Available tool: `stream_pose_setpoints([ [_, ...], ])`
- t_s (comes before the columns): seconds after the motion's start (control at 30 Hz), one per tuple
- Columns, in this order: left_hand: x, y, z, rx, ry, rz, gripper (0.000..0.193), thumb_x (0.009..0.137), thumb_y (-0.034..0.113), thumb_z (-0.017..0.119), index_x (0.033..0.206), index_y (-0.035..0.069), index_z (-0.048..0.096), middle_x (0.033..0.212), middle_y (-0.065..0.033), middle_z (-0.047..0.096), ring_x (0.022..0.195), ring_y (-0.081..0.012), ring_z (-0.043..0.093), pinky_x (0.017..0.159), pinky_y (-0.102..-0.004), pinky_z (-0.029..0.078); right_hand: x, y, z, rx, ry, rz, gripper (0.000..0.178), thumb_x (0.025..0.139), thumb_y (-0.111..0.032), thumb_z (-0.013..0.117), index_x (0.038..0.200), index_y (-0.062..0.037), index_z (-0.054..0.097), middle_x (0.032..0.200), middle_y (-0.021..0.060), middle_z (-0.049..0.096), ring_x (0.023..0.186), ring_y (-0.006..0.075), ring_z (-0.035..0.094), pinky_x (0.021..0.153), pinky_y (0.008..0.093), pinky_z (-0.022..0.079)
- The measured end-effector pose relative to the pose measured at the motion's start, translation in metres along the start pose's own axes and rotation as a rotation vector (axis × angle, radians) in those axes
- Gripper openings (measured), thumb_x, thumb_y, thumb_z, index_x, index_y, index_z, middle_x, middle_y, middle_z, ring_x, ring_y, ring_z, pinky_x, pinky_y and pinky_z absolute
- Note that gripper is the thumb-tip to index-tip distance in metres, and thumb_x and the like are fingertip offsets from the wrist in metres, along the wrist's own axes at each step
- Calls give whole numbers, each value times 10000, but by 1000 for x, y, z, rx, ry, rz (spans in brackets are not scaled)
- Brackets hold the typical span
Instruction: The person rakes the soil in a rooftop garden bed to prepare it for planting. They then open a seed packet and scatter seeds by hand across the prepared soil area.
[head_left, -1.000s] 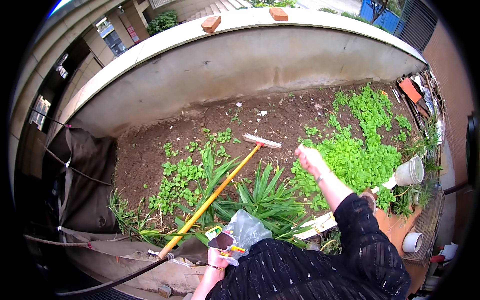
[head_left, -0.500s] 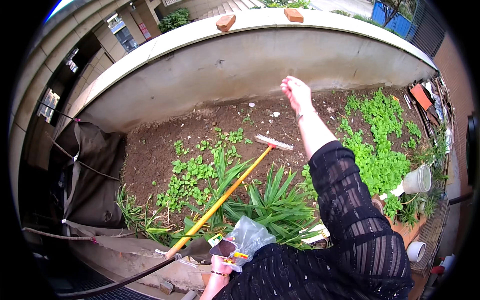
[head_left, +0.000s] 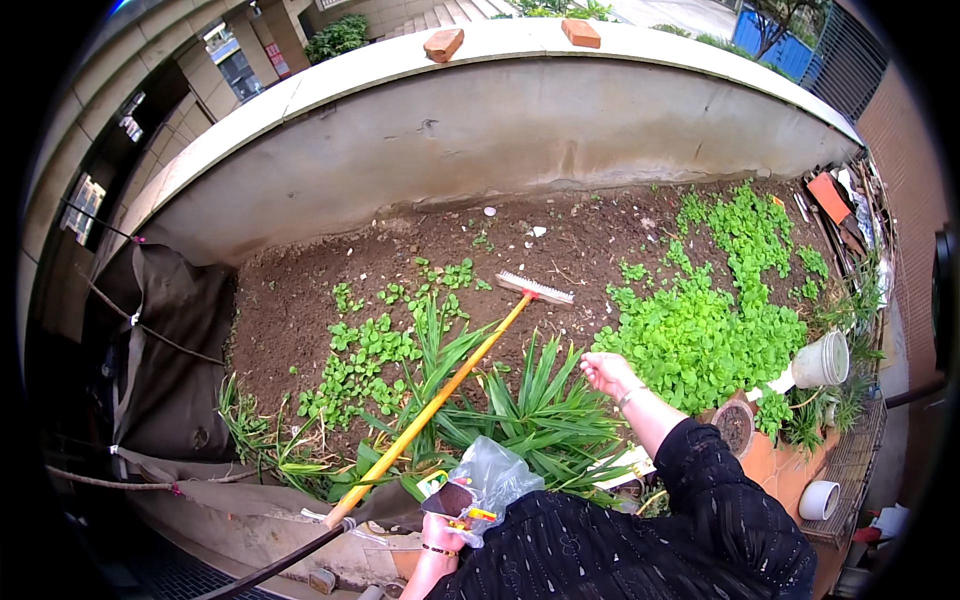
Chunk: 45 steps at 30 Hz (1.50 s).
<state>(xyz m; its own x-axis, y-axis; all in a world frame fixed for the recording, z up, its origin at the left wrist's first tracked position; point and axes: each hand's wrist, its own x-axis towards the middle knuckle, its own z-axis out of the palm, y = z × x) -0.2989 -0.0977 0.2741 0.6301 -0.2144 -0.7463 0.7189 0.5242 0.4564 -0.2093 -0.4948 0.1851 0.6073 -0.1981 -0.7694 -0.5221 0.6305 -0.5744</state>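
At the lower middle, my left hand grips a small seed packet with dark contents and yellow-and-white printed parts. A crumpled clear plastic bag bulges out beside the packet. My right hand is above the tips of the long-leaved plants, near the leafy green patch. Its fingers are curled together; whatever they may hold is too small to see. Between the hands and the brown soil lies a long yellow-handled tool, its toothed or bristled head resting on the soil.
A concrete wall bounds the far side, with two bricks on top. Bright green leafy plants grow at right. A white bucket, a round pot and a white pot stand there. Dark cloth hangs at left.
My right hand has drawn back from over the far soil toward me, down to the long-leaved plants. The left hand stays in place with the packet. The view has shifted slightly.
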Motion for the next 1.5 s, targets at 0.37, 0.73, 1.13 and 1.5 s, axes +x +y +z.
stream_pose_setpoints([
  [0.37, -11, 5, 1, 32, 8, -17, 432, 863, 425, 411, 1016, 53, 570, 651, 36, 541, 466, -94, 454, 358, -228, 297, 9, -302, 34, 382, 39, -1053, 237, 872, -59, 496, 1077, 59, 493, 860, 125, 596, 693, 144, 592, 615, 229, 530],
  [0.73, -5, 3, 22, 96, -5, -53, 438, 859, 439, 416, 1021, 65, 575, 684, 28, 585, 502, -100, 494, 371, -224, 316, 14, -18, -32, 51, 128, 105, 187, 904, -175, 425, 782, -94, 540, 543, -44, 450, 447, 68, 405, 398, 206, 350],
  [1.13, -5, -1, 24, -37, 108, -6, 388, 871, 354, 392, 1028, 42, 560, 752, 8, 599, 550, -115, 519, 414, -235, 370, 14, -247, 92, 246, -85, -892, 469, 886, -164, 483, 1312, -59, 315, 1267, 129, 436, 1117, 241, 465, 900, 384, 430],
  [1.5, 15, 0, 27, -70, -5, 89, 386, 876, 400, 485, 1075, 70, 519, 1001, -58, 578, 921, -195, 562, 772, -347, 478, -145, -61, 117, -635, -746, -436, 219, 873, -168, 525, 1023, -19, 580, 848, 72, 631, 721, 121, 601, 666, 253, 506],
])
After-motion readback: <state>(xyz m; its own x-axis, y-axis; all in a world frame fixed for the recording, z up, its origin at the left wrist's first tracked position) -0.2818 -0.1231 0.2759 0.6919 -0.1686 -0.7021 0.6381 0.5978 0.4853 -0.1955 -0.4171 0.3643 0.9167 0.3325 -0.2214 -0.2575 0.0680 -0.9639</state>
